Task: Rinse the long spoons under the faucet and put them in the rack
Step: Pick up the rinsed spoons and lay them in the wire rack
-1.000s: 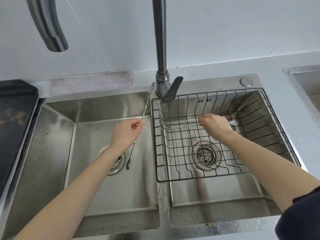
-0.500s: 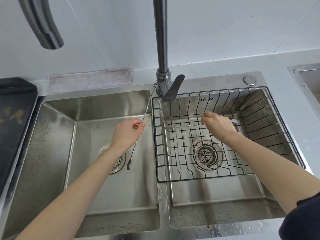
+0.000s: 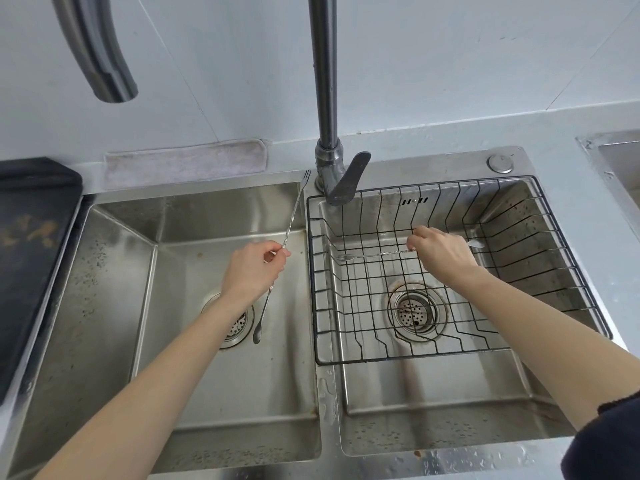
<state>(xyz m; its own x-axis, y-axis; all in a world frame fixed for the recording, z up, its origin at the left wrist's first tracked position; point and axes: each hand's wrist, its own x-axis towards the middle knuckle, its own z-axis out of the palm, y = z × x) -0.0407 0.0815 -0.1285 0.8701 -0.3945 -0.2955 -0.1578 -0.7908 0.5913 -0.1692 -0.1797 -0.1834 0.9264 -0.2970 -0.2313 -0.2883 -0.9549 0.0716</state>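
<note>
My left hand (image 3: 252, 270) is shut on the twisted middle of a long steel spoon (image 3: 266, 308) over the left basin, its bowl hanging low near the drain and its forked end up by the faucet base. Over the black wire rack (image 3: 313, 271) in the right basin, my right hand (image 3: 441, 252) is shut on a second long spoon (image 3: 374, 255) held level. That spoon's forked end points left and its bowl shows just right of my hand. The faucet (image 3: 323, 98) rises between the basins, and no water is running.
The faucet lever (image 3: 348, 180) points down toward the rack's back left corner. A grey cloth (image 3: 183, 161) lies behind the left basin, a dark board (image 3: 31, 237) at far left. A curved metal spout (image 3: 97, 50) hangs top left. Another sink edge (image 3: 613, 157) shows at far right.
The view has shifted slightly. Both hands hold their spoons in nearly the same places; the right hand's spoon has sunk a little closer to the rack's floor.
</note>
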